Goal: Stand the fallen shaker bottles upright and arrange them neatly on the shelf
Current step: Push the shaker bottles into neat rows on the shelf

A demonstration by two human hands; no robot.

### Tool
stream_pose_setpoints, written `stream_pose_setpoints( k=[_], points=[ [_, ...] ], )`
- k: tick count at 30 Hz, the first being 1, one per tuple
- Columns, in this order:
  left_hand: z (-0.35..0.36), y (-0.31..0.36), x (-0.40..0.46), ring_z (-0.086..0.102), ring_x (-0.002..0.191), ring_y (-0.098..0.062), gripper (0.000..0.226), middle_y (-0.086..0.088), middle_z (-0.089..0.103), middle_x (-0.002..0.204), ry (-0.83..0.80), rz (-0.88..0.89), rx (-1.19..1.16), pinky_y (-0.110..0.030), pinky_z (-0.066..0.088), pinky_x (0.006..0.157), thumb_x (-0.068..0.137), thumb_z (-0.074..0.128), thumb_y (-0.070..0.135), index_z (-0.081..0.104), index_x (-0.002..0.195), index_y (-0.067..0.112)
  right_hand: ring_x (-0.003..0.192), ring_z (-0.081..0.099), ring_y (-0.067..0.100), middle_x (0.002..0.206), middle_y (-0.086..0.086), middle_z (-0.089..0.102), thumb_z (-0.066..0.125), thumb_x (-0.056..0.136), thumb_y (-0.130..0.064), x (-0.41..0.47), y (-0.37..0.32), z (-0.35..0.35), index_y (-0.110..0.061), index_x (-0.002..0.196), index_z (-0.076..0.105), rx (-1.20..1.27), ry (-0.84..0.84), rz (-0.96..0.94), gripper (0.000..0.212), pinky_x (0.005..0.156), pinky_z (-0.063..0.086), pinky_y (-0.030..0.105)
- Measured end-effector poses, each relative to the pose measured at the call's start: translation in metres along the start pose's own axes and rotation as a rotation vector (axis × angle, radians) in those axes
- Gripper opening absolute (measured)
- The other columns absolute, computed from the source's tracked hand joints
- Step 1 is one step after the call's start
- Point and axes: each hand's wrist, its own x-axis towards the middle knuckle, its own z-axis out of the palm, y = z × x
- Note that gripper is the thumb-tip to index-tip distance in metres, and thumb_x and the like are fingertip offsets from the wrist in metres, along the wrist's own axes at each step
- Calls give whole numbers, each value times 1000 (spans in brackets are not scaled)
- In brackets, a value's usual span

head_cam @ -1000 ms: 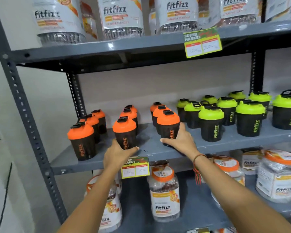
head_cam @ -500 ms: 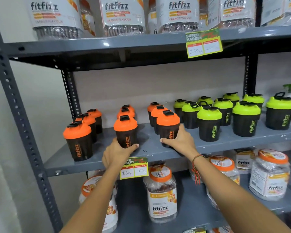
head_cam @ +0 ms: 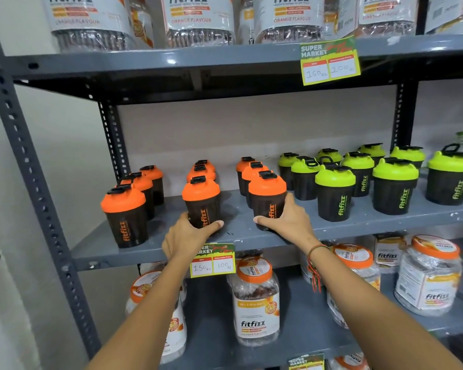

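Observation:
Black shaker bottles stand upright on the grey middle shelf [head_cam: 246, 240]: several with orange lids on the left, several with green lids [head_cam: 334, 193] on the right. My left hand [head_cam: 187, 236] grips the base of the front orange-lidded shaker of the middle row [head_cam: 201, 201]. My right hand [head_cam: 286, 221] grips the base of the front orange-lidded shaker of the row to its right [head_cam: 267, 194]. Another orange-lidded shaker [head_cam: 125, 216] stands at the front left. No bottle lies on its side in view.
A yellow-green price tag [head_cam: 213, 260] hangs from the shelf edge below my left hand, another [head_cam: 329, 62] from the upper shelf. Large fitfizz jars [head_cam: 255, 300] fill the lower shelf and more stand on the top shelf. A grey perforated upright [head_cam: 32, 166] frames the left side.
The view has shifted slightly; both hands stay on the bases of the same two front orange-lidded shakers, which stay at the shelf's front.

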Motion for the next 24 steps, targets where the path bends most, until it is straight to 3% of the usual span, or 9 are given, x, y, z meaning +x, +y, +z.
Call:
stream_pose_setpoints(
  k=[18,21,24],
  points=[
    [2,-3,-3,64,101,-25,81,2,69,112,-22,33,42,-33,44,71,59,60,85,54,117,29,110,63,30,121,6,64,71,52,-76,2,4,0,-21,119,41,20,-1,-49,91,90,54,49],
    [1,-2,-3,62,107,-26,93,0,67,120,-32,17,29,-36,47,76,56,61,86,50,126,26,122,57,31,133,6,58,73,49,-80,2,6,-2,-23,135,33,73,9,-62,110,97,51,49],
    [-5,-2,-4,59,117,-27,107,-2,62,131,-55,7,-75,-43,50,88,54,63,86,44,138,22,138,42,32,152,10,41,76,43,-82,3,8,-6,-28,150,15,159,-12,-40,134,109,41,53]
  ],
)
